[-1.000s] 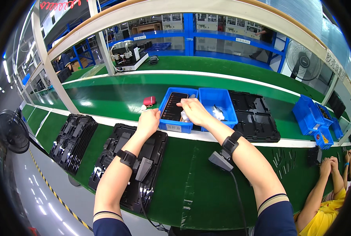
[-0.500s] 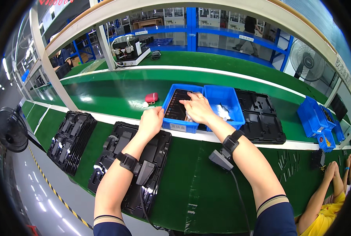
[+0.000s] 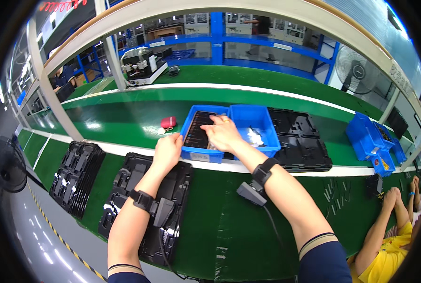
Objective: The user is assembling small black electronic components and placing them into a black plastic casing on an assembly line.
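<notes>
A dark smartphone [image 3: 197, 131] with rows of icons lies tilted in the left blue bin [image 3: 202, 156]. Over it is my right hand [image 3: 224, 136], fingers spread, with fingertips at the screen; it grips nothing. My left hand [image 3: 167, 153] is closed beside the bin's left wall. Its fingertips are turned away, so whether they pinch anything is hidden. Against this bin stands a second blue bin [image 3: 272, 141] with white and clear bits inside. Black straps with small grey boxes sit on both my forearms, each with a cable.
Under my left forearm lies a black moulded tray [image 3: 184, 181]; stacked trays [image 3: 76, 177] stand farther left. Another black tray [image 3: 304, 141] is right of the bins. A red pouch [image 3: 169, 122] lies behind. Thin metal strips [image 3: 333, 195], more blue bins [image 3: 361, 137] and a co-worker's hands [image 3: 393, 200] are at right.
The whole view has shifted, so the bench things sit farther left and a little lower. My right hand remains over the phone with its fingers slightly moved; my left hand stays closed by the bin.
</notes>
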Tool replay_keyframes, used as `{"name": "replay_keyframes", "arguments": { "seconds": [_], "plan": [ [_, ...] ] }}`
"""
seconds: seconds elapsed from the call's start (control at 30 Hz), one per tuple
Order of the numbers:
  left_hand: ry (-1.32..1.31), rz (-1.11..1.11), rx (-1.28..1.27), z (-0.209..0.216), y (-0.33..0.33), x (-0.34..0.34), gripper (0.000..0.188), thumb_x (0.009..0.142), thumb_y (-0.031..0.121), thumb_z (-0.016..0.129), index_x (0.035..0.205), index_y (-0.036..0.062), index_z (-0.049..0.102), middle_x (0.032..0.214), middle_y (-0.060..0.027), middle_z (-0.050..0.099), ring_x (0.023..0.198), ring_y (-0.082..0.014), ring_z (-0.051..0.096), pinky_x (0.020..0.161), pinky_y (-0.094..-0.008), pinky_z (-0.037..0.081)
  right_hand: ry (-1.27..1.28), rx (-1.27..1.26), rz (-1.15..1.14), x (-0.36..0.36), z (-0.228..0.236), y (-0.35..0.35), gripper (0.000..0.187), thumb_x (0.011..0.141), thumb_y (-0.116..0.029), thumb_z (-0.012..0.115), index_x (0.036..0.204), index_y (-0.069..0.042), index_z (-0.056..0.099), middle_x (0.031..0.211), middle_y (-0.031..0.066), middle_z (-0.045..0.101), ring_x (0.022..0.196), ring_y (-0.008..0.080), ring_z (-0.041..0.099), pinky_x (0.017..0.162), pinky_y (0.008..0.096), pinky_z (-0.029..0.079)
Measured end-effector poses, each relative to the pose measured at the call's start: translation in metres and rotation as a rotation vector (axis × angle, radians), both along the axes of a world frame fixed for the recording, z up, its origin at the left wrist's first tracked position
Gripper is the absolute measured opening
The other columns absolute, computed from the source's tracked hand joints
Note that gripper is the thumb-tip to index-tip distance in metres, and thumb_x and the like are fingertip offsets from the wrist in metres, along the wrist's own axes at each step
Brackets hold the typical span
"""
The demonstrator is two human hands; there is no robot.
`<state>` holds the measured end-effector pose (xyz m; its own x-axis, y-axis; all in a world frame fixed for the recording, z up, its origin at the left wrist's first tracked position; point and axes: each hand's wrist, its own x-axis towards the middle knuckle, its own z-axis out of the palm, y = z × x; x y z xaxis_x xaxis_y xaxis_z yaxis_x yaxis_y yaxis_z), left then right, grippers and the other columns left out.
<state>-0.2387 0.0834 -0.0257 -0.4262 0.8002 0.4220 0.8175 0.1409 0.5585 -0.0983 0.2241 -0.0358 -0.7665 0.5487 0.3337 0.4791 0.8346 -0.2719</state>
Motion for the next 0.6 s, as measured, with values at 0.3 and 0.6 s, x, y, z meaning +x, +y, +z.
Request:
{"name": "replay_keyframes", "arguments": {
  "seconds": [0.3, 0.6],
  "plan": [
    [0.032, -0.002, -0.011, 0.001, 0.001, 0.0, 0.026, 0.087, 0.022, 0.046, 0.083, 0.0011, 0.062, 0.073, -0.0238, 0.059, 0.076, -0.0411, 0.058, 0.07, -0.0472, 0.045, 0.375, -0.187, 0.133, 0.007, 0.012, 0.0, 0.04, 0.088, -0.022, 0.035, 0.102, 0.001, 0.064, 0.121, 0.022, 0.052, 0.116, 0.0347, 0.045, 0.101, 0.0386, 0.033],
    [0.005, 0.013, -0.032, 0.0, 0.0, -0.001, 0.026, 0.087, 0.021, 0.046, 0.084, 0.0016, 0.062, 0.073, -0.0228, 0.06, 0.074, -0.0402, 0.059, 0.069, -0.0462, 0.046, 0.396, -0.404, 0.04, 0.01, 0.012, -0.015, 0.04, 0.087, -0.022, 0.035, 0.095, 0.004, 0.065, 0.113, 0.0191, 0.059, 0.108, 0.0312, 0.054, 0.094, 0.0341, 0.04]
  ]
}}
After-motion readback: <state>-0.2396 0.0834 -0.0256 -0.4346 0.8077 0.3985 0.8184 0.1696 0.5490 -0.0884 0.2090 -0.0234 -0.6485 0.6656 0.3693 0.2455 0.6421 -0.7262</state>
